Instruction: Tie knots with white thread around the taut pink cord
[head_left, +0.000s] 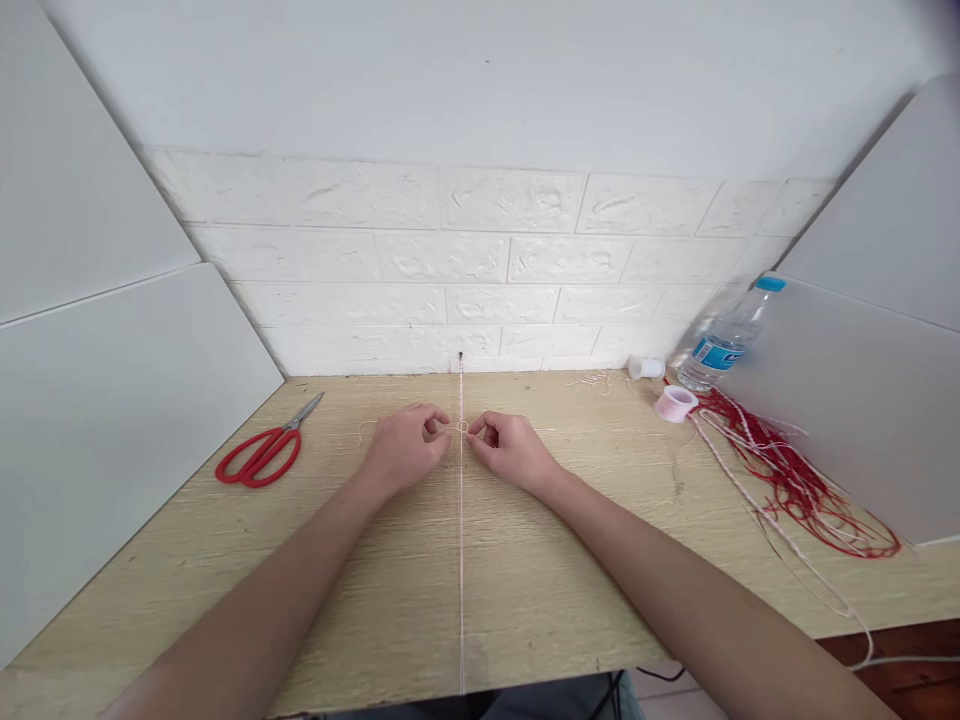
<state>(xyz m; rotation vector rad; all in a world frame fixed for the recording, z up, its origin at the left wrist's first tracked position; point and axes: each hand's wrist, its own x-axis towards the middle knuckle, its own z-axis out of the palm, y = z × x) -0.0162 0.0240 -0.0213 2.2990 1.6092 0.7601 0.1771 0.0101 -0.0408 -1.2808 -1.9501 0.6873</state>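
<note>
A pale pink cord (461, 560) runs taut from a hook (460, 355) low on the wall toward the table's front edge. Its upper stretch near the hook is a braided section (461, 388) in pink and white. My left hand (411, 442) pinches a thin thread on the left side of the cord. On the right side, my right hand (510, 445) pinches the thread too. Between my fingertips a small thread loop (462, 427) lies around or over the cord, just below the braid. A loose thread end (361, 430) curls out left of my left hand.
Red-handled scissors (262, 450) lie at left. At right are a pink thread spool (676, 403), a white spool (646, 368), a water bottle (724, 340) leaning on the side panel, and a heap of red cords (795, 480). Thread scraps (596, 380) lie by the wall.
</note>
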